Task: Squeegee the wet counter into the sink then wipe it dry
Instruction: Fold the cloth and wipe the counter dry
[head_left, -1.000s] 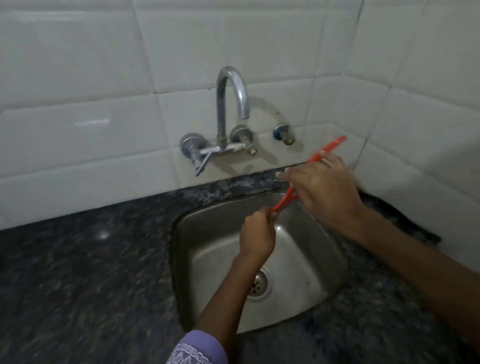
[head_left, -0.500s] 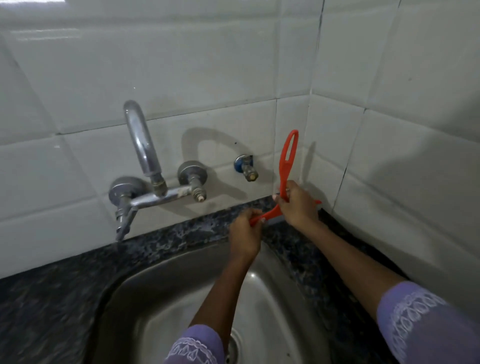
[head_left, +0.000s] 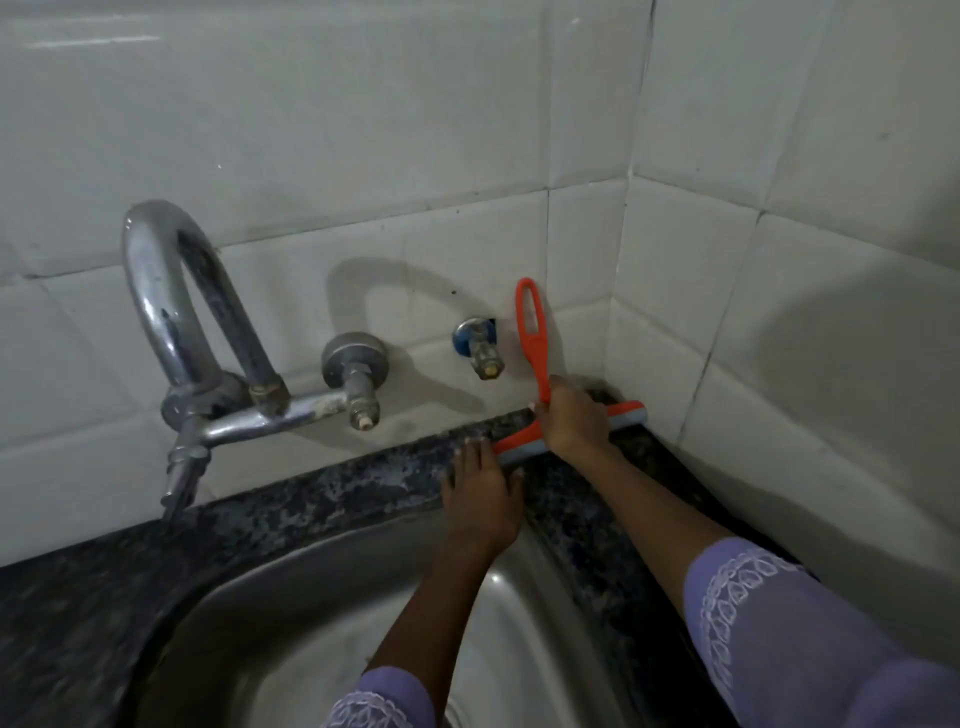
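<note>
An orange squeegee with a grey blade lies with its blade down on the dark speckled counter, in the back right corner by the tiled wall. My right hand grips the lower handle, just above the blade, with the loop handle pointing up. My left hand rests on the counter strip behind the sink, its fingers flat and touching the blade's left end. The steel sink lies below both hands.
A chrome tap with a curved spout juts from the white tiled wall at the left. A small valve with a blue collar sticks out beside the squeegee handle. The right wall closes the corner.
The squeegee has gone from above the sink to the back right corner and now stands blade down on the counter. My left hand has let go of the blade end and flattened.
</note>
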